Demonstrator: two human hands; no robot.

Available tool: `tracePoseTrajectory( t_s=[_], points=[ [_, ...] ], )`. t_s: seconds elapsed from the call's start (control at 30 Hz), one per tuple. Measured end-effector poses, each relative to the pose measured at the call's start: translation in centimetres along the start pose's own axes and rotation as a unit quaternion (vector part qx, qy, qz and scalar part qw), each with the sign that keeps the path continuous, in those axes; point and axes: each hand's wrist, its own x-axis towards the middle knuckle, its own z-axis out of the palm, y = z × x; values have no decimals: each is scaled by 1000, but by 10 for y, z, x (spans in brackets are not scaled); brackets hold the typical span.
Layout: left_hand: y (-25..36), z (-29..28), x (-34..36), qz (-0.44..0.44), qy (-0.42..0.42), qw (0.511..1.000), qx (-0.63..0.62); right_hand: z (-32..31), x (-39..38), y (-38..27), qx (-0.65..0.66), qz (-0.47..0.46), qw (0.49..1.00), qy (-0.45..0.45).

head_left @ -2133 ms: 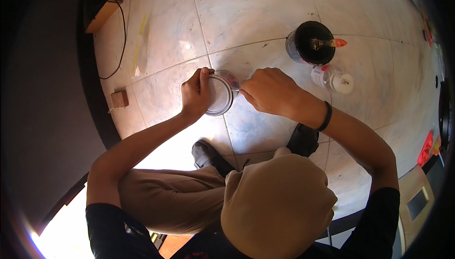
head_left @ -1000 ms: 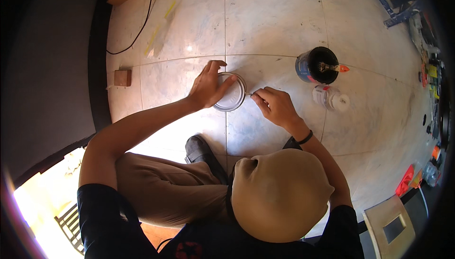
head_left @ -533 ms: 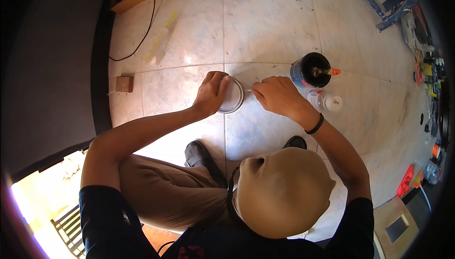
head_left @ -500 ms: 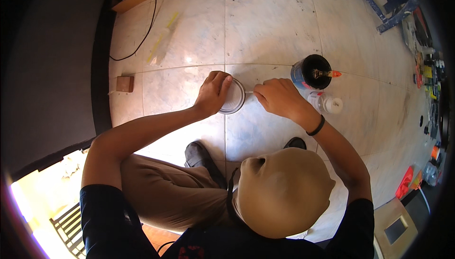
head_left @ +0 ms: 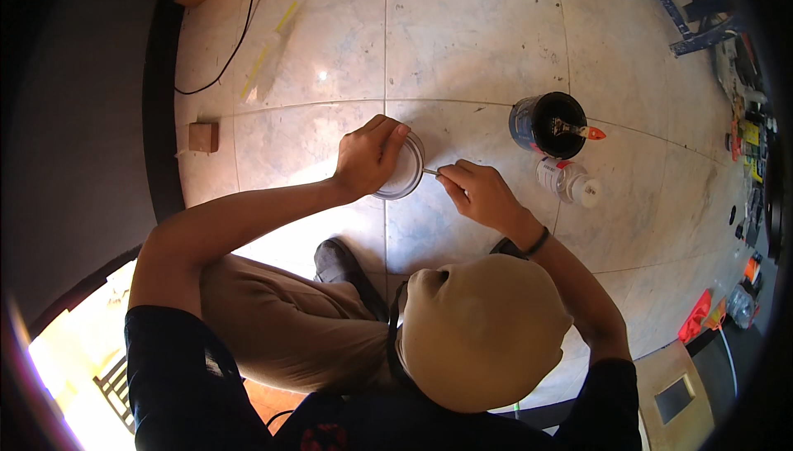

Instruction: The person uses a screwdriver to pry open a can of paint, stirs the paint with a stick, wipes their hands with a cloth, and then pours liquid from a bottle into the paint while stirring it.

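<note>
A round can with a pale lid (head_left: 403, 172) stands on the tiled floor in front of me. My left hand (head_left: 368, 156) wraps over its left side, fingers closed on the lid and rim. In my right hand (head_left: 486, 197) is a thin metal tool (head_left: 431, 172), pinched between the fingers, its tip against the can's right rim; the grip hides its other end. Beyond my right hand, an open can of dark paint (head_left: 525, 126) has a paintbrush (head_left: 595, 133) with an orange handle in it. A clear bottle with a white cap (head_left: 588, 192) stands beside that can.
A small brown block (head_left: 203, 137) lies at the left by a dark panel (head_left: 91, 121). A black cable (head_left: 235, 56) runs over the floor at the far left. At the far right are a paint-spattered blue stool (head_left: 673, 5) and a row of assorted items along the edge.
The tool and my right hand have shifted slightly toward me along the can's rim. My left hand keeps its place on the can. The whole view has tilted a little.
</note>
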Motion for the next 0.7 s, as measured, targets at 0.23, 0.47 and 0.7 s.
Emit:
tracePoseTrajectory(
  t_s=[0.23, 0.47, 0.7],
  points=[
    [6, 4, 1, 16, 2, 1000, 11, 21, 7, 33, 61, -48, 996, 46],
    [-4, -7, 1, 9, -20, 1000, -21, 6, 4, 12, -15, -9, 999, 40],
    [12, 5, -16, -202, 53, 978, 13, -28, 21, -14, -134, -10, 990, 36]
  ],
)
